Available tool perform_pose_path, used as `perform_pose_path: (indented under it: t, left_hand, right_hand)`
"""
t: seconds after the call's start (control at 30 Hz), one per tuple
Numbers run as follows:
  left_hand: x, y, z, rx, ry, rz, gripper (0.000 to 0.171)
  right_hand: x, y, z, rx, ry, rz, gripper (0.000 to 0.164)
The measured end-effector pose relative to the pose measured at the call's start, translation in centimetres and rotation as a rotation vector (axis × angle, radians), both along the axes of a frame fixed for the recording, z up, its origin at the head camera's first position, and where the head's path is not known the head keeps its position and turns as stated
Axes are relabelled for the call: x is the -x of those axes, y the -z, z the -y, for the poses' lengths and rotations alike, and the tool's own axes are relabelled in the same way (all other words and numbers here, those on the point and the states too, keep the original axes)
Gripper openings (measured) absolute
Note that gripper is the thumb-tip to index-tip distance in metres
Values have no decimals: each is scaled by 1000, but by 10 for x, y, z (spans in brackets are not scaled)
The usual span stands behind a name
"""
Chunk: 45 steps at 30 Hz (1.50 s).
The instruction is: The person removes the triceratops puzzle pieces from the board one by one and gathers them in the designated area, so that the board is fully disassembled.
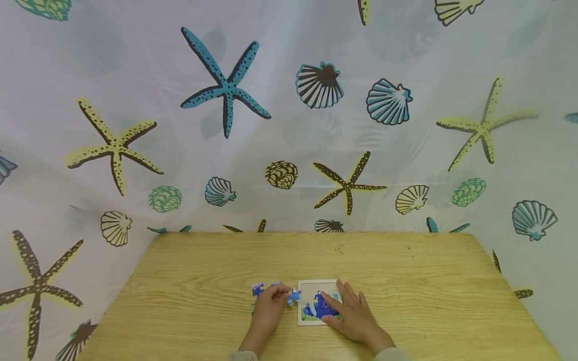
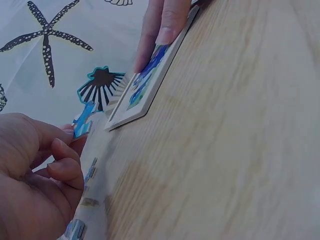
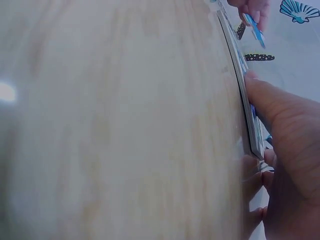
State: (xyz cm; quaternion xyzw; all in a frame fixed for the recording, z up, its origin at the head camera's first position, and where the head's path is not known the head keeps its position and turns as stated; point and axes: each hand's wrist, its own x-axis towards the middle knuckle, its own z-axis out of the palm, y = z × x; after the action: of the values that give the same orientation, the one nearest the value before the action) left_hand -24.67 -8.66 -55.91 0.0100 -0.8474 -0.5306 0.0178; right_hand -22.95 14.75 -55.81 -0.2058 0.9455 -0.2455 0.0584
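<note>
A light blue jigsaw piece [image 1: 294, 296] is pinched between the thumb and fingertips of my left hand [image 1: 270, 307], raised just left of the puzzle frame. The white-edged puzzle frame [image 1: 299, 321] lies flat on the table, partly filled with a dark blue picture [image 1: 323, 307] over green. My right hand [image 1: 356, 313] rests on the frame's right side, fingers spread and fairly straight, covering part of the picture. In the left wrist view the held piece [image 2: 83, 120] stands tilted above the tabletop, apart from the frame [image 2: 145, 105].
Several loose jigsaw pieces [image 1: 258, 290] lie on the table left of the frame, partly hidden by my left hand. The wooden table [image 1: 203, 281] reaches back to a pale curtain [image 1: 280, 135] printed with starfish and shells.
</note>
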Motion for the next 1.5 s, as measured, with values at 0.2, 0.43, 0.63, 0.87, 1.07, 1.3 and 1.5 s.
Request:
perform_pose_path:
  t: [0.2, 0.43, 0.63, 0.87, 1.07, 1.3, 1.5]
  left_hand:
    - [-2, -3, 14, 80, 14, -2, 10]
    - [-4, -8, 23, 159, 28, -27, 10]
    - [-5, -7, 25, 215, 44, -63, 9]
    - [-5, -6, 24, 258, 25, -72, 9]
    - [-4, -8, 24, 279, 28, -67, 11]
    - [-1, -9, 26, 308, 54, -112, 14]
    - [2, -7, 28, 335, 70, -160, 14]
  right_hand:
    - [-1, 0, -2, 1, 0, -13, 60]
    - [-1, 1, -2, 2, 1, -17, 59]
    - [-2, 0, -3, 13, -1, -2, 60]
    - [-3, -1, -2, 18, -4, 3, 59]
    - [-3, -2, 0, 20, -8, -1, 59]
    - [-2, -3, 0, 20, -8, -1, 59]
    - [-1, -2, 0, 7, -8, -4, 60]
